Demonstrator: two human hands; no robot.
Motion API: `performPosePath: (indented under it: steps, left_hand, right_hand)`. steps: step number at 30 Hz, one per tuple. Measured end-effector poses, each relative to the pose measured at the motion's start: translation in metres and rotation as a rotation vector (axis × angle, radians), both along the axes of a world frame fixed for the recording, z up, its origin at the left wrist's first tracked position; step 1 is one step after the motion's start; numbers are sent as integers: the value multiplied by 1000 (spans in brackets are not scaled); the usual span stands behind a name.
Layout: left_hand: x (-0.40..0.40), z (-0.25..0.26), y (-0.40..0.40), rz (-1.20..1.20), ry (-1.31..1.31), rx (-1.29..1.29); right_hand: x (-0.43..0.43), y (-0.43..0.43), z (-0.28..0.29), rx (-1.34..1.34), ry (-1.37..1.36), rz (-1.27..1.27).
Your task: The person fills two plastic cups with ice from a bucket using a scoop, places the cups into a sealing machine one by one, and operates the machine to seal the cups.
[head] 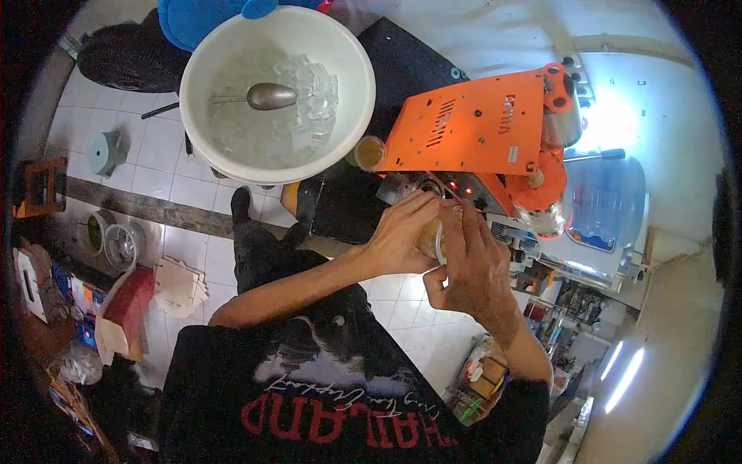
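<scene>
My left hand (406, 232) is wrapped around a clear plastic cup (429, 239) with yellowish contents, in front of an orange machine. From the right, my right hand (472, 258) reaches over the cup's rim, its fingers spread across the top. Whether a lid or film lies under those fingers cannot be told. The orange machine (464, 127), which looks like a cup sealer, shows red lights beside my fingers. Another filled cup (369, 153) stands at the machine's left edge. Left of it is a large white tub (191, 116) of ice cubes with a metal scoop (271, 96) inside.
A blue lid (191, 23) is behind the tub, near a black fan (124, 57). Clear containers (122, 246) and a red box (128, 301) are at the left. A crate of goods (481, 383) stands low at the right. A translucent blue container (606, 197) lies beyond the machine.
</scene>
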State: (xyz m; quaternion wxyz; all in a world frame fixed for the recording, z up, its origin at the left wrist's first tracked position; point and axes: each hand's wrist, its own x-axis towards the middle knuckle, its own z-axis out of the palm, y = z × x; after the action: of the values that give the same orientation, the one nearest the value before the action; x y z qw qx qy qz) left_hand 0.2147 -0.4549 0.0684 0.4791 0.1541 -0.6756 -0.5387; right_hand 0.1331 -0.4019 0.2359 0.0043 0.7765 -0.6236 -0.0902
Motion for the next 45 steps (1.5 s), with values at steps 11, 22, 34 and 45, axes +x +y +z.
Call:
performPosePath:
  steps: [11,22,34,45]
  left_hand:
    - [2,3,-4,-53,88,71]
    - [2,12,-10,-58,81,26]
    - [-4,2,-5,-67,63,-14]
    - [-7,-4,-6,-77,84,-19]
  right_hand:
    - [1,6,2,17,-74,-96]
    - [-14,8,25,7,-362,-441]
    - [-24,2,19,34,-375,-330]
    - [-25,-2,20,24,-383,-283]
